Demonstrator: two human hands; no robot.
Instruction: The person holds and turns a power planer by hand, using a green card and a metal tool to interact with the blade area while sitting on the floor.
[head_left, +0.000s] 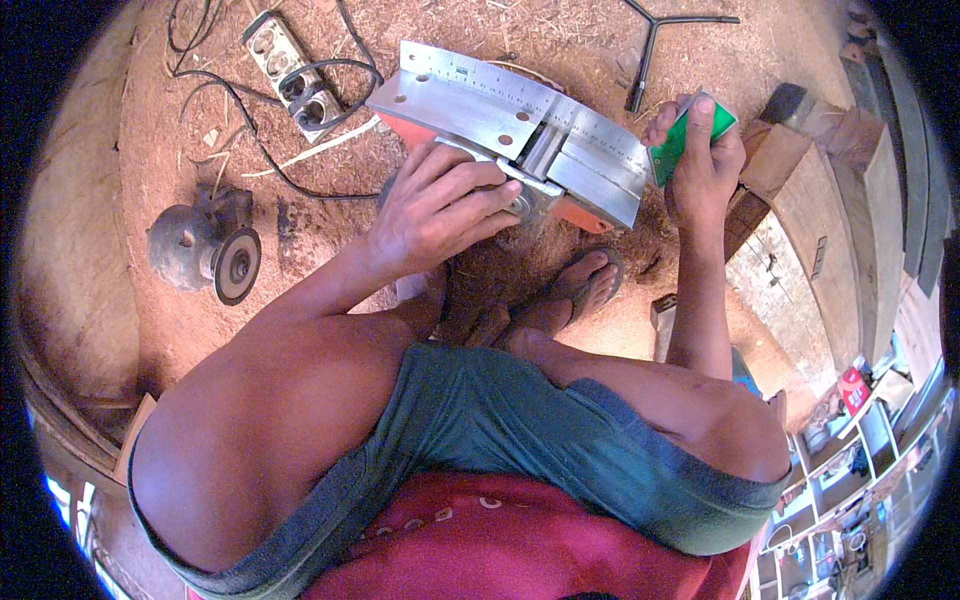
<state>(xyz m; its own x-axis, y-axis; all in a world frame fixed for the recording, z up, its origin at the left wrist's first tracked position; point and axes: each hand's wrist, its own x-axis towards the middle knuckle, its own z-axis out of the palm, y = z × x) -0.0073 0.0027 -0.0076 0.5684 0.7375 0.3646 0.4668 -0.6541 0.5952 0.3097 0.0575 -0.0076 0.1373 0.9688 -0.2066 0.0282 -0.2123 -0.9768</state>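
Observation:
An upturned electric hand planer point(600, 180) shows its bare metal sole and cutter slot, with orange body edges beneath. My left hand point(445, 205) is closed on its near side, fingers curled by the round metal part there. Along the far edge of the sole runs the marked steel blade of a try square point(672, 150). My right hand point(708, 165) grips the square's green handle just beyond the planer's right end, thumb on top. The blade stands on edge against the sole; whether it touches along its whole length I cannot tell.
A bench grinder point(195, 250) with a dark disc sits at the left. Behind it lie a power strip point(290, 75) and black cables. A Y-shaped wrench point(648, 60) rests far right. Wooden blocks point(800, 210) stand at the right. Sawdust covers the floor around my sandalled foot point(590, 285).

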